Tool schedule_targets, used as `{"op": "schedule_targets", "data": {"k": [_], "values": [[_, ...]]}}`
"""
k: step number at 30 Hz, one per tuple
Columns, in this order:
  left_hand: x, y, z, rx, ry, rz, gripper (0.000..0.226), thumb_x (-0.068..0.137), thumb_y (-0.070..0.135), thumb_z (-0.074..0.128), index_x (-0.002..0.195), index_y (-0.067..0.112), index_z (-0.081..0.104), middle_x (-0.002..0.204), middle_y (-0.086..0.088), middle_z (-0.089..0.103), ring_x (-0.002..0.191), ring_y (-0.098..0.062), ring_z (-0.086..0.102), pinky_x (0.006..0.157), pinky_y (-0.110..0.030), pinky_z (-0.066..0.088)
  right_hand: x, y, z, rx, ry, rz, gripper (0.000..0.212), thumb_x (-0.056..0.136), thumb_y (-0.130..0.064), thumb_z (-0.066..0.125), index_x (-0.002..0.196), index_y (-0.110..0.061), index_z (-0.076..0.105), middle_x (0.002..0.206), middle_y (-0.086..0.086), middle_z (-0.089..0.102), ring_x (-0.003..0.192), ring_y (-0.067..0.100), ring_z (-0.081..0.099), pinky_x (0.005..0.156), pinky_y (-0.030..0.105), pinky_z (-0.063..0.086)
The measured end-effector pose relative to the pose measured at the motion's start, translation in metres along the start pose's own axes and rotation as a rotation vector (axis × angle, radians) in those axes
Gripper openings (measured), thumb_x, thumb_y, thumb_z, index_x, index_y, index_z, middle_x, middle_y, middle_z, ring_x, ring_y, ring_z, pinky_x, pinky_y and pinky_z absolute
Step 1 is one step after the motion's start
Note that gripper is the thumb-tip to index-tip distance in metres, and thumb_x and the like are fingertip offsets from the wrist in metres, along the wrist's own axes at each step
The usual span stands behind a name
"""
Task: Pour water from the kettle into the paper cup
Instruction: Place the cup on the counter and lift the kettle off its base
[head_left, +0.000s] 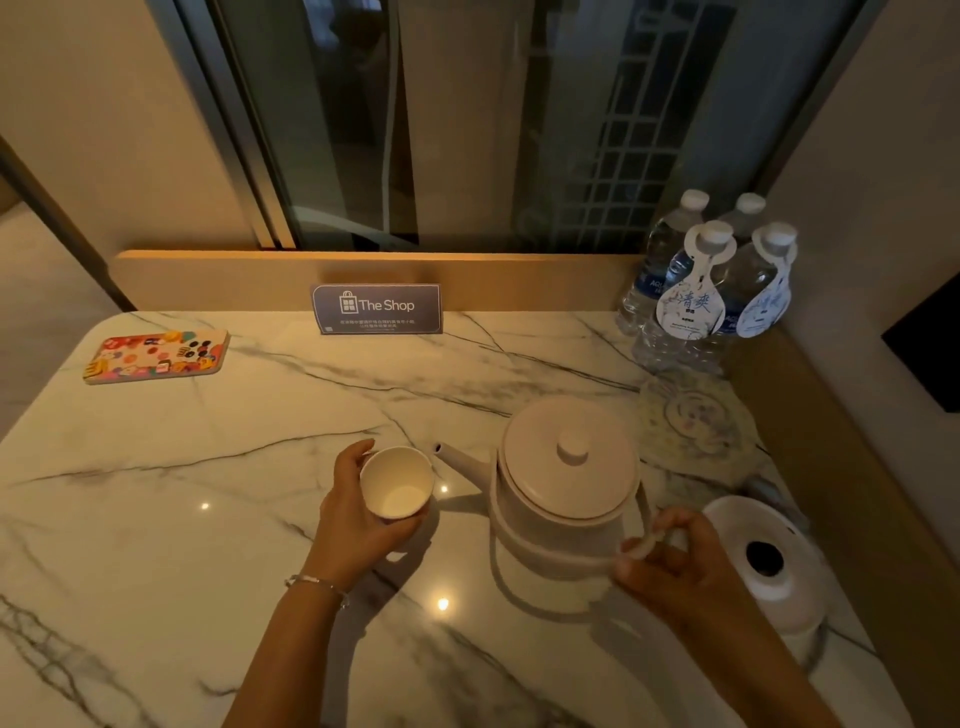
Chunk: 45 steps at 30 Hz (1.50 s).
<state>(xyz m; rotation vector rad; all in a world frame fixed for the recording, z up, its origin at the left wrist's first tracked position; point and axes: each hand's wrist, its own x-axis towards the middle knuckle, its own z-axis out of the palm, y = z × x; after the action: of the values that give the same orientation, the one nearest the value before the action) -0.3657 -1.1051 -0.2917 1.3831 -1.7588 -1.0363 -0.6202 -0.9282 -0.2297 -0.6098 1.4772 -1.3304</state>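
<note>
A white paper cup (397, 486) is held above the marble counter (171, 519), its open mouth tipped toward me and its inside looking dry. My left hand (358, 514) is wrapped around the cup from the left. A white kettle (566, 488) with its lid on sits just right of the cup, its spout (460, 461) pointing left and ending close to the cup's rim. My right hand (670, 558) grips the kettle's handle at its right rear. The kettle appears slightly lifted, with a shadow beneath it.
The kettle's white base (769, 561) stands at the right edge. Several water bottles (711, 291) are grouped at the back right, with a patterned coaster (696, 421) in front. A "The Shop" sign (376, 308) leans on the back ledge. A colourful phone case (156, 356) lies far left.
</note>
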Motion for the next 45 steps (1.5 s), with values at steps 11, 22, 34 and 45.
{"op": "schedule_targets", "data": {"k": [11, 22, 34, 45], "values": [[-0.002, 0.005, 0.009, -0.075, -0.031, 0.003, 0.080, 0.050, 0.026, 0.086, 0.108, 0.031, 0.031, 0.104, 0.021, 0.044, 0.093, 0.003, 0.050, 0.067, -0.008, 0.042, 0.042, -0.085, 0.004, -0.222, -0.075, -0.277, 0.041, 0.058, -0.025, 0.072, 0.096, -0.023, 0.055, 0.073, 0.001, 0.076, 0.067, 0.017, 0.071, 0.054, 0.019, 0.052], [0.002, 0.006, 0.006, -0.120, -0.070, 0.036, 0.079, 0.052, 0.019, 0.085, 0.113, 0.021, 0.034, 0.109, 0.010, 0.046, 0.100, -0.001, 0.049, 0.073, -0.006, 0.042, 0.072, -0.105, 0.012, -0.780, -0.171, -0.533, 0.042, 0.074, -0.044, 0.053, 0.072, -0.003, 0.059, 0.071, 0.026, 0.061, 0.064, 0.030, 0.060, 0.058, 0.031, 0.050], [0.001, 0.006, 0.002, -0.128, -0.078, 0.009, 0.078, 0.053, 0.026, 0.083, 0.114, 0.026, 0.035, 0.113, 0.012, 0.046, 0.104, 0.001, 0.047, 0.075, -0.003, 0.038, 0.081, -0.104, 0.031, -0.515, -0.189, -0.338, 0.064, 0.065, -0.043, 0.060, 0.074, 0.020, 0.053, 0.058, 0.018, 0.043, 0.055, 0.028, 0.040, 0.054, 0.034, 0.038], [-0.032, -0.021, -0.046, -0.301, 0.014, -0.222, 0.046, 0.069, 0.010, 0.075, 0.110, 0.021, 0.058, 0.101, -0.005, 0.067, 0.092, -0.017, 0.066, 0.072, -0.017, 0.051, 0.086, -0.126, 0.050, -0.601, -0.220, -0.351, 0.045, 0.059, -0.042, 0.067, 0.061, 0.002, 0.064, 0.051, 0.018, 0.052, 0.046, 0.014, 0.045, 0.045, 0.015, 0.038]]}}
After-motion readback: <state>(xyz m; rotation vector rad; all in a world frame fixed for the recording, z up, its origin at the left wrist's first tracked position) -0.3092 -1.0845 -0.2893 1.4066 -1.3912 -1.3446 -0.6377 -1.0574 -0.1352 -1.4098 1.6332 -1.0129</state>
